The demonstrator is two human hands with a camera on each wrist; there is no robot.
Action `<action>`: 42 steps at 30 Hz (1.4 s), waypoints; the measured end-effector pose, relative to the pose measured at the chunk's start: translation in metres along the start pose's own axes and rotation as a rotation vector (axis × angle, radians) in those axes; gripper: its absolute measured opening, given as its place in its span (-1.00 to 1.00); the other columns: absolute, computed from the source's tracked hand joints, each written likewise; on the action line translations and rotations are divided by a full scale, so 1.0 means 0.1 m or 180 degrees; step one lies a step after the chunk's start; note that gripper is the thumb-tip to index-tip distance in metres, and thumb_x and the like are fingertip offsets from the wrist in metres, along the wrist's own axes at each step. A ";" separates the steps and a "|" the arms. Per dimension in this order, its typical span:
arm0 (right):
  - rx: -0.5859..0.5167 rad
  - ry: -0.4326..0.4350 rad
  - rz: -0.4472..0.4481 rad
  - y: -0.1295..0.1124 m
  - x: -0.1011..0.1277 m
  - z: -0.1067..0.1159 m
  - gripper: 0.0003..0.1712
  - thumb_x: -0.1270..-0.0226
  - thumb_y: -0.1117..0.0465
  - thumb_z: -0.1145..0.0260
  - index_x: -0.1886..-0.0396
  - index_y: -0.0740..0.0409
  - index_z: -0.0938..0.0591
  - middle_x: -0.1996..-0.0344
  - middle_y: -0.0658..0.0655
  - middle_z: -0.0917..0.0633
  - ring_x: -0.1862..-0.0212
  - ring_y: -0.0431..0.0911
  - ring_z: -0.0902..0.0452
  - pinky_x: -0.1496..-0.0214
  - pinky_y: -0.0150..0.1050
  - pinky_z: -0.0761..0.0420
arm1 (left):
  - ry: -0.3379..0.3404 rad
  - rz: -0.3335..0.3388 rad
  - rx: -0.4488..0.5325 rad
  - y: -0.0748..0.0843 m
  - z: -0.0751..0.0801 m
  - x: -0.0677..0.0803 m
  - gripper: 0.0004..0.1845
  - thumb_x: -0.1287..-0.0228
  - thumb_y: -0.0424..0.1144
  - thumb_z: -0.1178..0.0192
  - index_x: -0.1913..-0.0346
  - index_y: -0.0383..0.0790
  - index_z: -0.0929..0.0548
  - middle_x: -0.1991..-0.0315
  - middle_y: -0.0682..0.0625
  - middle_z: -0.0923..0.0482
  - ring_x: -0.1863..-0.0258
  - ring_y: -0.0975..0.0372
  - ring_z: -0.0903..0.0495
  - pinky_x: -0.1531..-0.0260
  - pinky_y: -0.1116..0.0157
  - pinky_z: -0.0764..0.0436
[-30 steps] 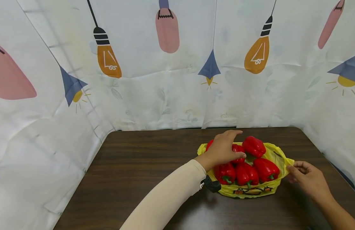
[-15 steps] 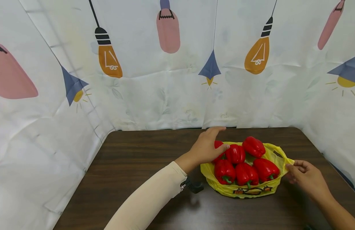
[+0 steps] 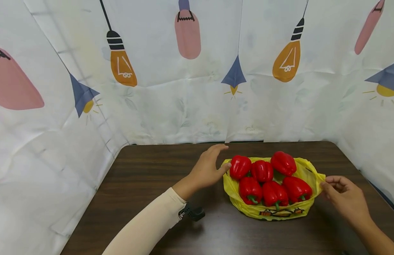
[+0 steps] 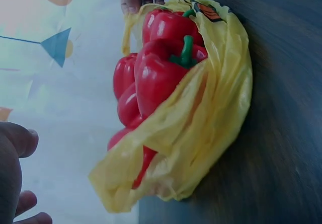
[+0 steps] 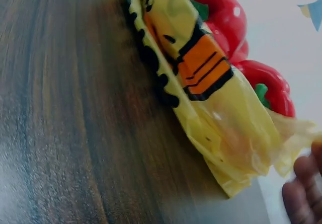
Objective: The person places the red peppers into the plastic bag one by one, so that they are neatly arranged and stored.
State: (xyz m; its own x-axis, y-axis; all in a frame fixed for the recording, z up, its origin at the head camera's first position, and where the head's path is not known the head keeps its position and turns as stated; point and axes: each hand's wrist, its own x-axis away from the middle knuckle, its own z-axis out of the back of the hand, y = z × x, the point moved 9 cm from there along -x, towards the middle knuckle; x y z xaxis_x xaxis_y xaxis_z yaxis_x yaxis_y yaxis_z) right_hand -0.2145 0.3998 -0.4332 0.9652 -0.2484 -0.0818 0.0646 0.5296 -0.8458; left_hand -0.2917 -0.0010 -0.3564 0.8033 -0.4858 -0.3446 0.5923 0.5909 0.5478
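Resting on the dark table (image 3: 146, 177), the yellow plastic bag (image 3: 273, 209) is lying open with six red peppers (image 3: 262, 170) heaped inside it. We are hovering our left hand (image 3: 208, 168) just beside the bag's left rim, fingers loose and spread, holding nothing. We are pinching the bag's right handle (image 3: 318, 179) with our right hand (image 3: 345, 198), fingers curled at the plastic. We judge we are busy steadying and opening the bag; the next move likely calls for gripping the left rim too.

Makeshift recording booth: lightbulb-print sheets (image 3: 190, 88) draped around a wooden table (image 3: 146, 177).
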 end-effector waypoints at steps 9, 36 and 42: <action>-0.0108 0.0149 0.0279 -0.03 0.08 0.03 -0.75 -0.53 0.16 -0.29 0.08 0.30 -0.56 0.39 -0.26 -0.70 0.42 -0.22 -0.67 0.43 -0.34 -0.69 | 0.0026 0.0008 0.0009 -0.10 0.02 0.09 -0.37 -0.44 -0.08 -0.29 -0.46 -0.19 -0.38 -0.43 -0.08 -0.37 -0.44 0.08 -0.32 -0.41 -0.12 -0.26; 0.0579 0.0106 0.0053 0.00 0.07 0.10 -0.46 -0.57 -0.02 -0.20 -0.18 0.40 -0.50 0.20 0.13 -0.72 0.39 -0.36 -0.58 0.47 -0.33 -0.64 | -0.0040 0.0044 -0.0207 -0.26 0.19 0.36 -0.40 -0.42 -0.07 -0.29 -0.42 -0.21 -0.44 -0.42 -0.13 -0.39 -0.43 0.04 -0.35 -0.38 -0.14 -0.30; 0.1129 0.0147 0.0467 -0.19 0.04 0.09 -0.35 -0.54 -0.02 -0.24 -0.31 0.44 -0.44 -0.08 0.50 -0.55 0.11 0.10 -0.58 0.39 -0.25 -0.54 | -0.0142 0.0119 -0.0478 -0.35 0.30 0.52 -0.36 -0.46 0.03 -0.25 -0.47 -0.14 -0.40 -0.48 -0.12 -0.32 -0.46 -0.02 -0.30 -0.39 -0.20 -0.25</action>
